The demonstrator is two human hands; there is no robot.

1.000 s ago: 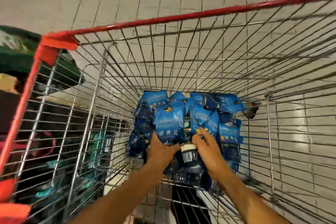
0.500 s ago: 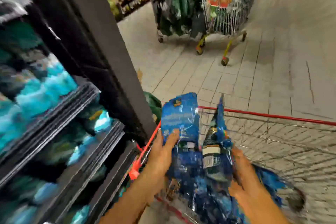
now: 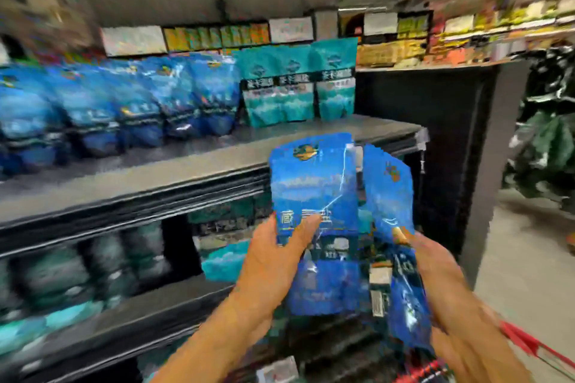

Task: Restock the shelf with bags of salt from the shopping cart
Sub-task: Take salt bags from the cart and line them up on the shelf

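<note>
Blue glossy salt bags, upright, crinkled, held before shelf.

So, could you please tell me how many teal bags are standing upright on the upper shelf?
3, side by side right of the blue bags: left teal bag, middle teal bag, right teal bag, nearest the shelf end. More may stand hidden behind them.

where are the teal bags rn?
Head view, upper centre: three teal bags stand upright on the shelf, right of the blue bags, at the row's right end.
</note>
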